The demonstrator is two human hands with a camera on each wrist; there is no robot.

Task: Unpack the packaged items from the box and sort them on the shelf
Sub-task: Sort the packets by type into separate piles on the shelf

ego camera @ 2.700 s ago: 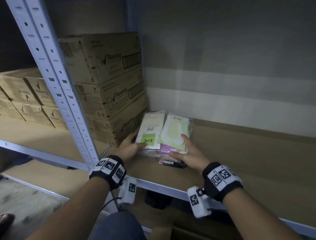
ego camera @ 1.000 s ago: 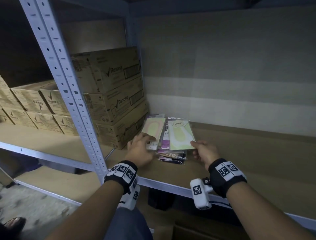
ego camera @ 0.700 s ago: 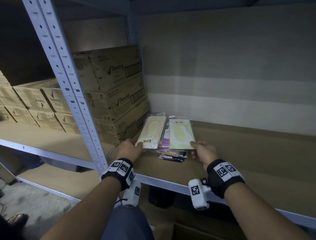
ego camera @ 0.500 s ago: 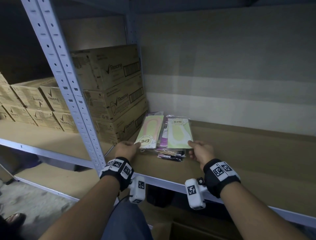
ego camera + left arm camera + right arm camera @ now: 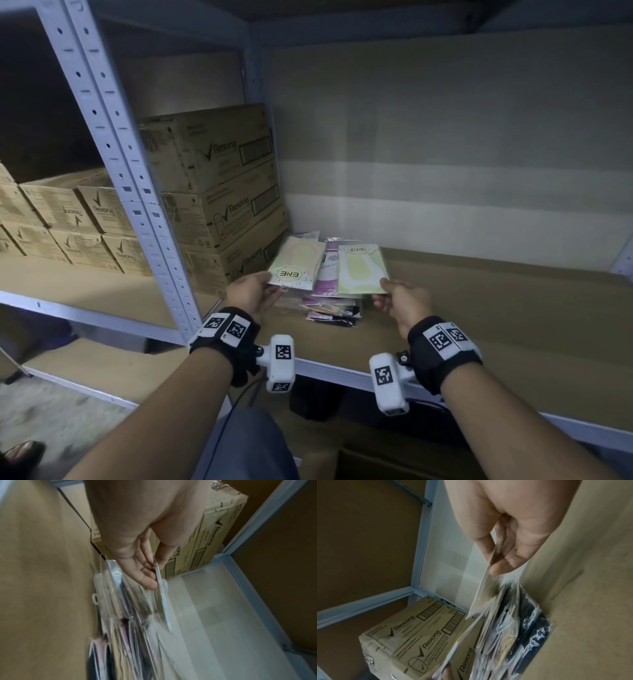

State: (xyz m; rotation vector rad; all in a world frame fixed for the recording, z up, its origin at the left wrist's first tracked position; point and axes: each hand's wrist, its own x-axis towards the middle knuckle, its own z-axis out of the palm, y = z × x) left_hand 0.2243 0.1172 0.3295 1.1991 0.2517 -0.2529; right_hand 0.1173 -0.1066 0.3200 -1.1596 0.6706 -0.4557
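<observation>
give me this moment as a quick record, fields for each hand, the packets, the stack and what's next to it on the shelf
left hand: pinches the near edge of the left ENE packet
right hand: pinches the near corner of the right ENE packet
packets: both lifted at the near end over the stack
stack of packets: lies on the shelf board, purple and dark packs showing
beside it: Rexona cartons stacked to the left

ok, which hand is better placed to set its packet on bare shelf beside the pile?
Right. The right hand pinches its ENE packet next to open shelf board; the left hand is hemmed by Rexona cartons.
</observation>
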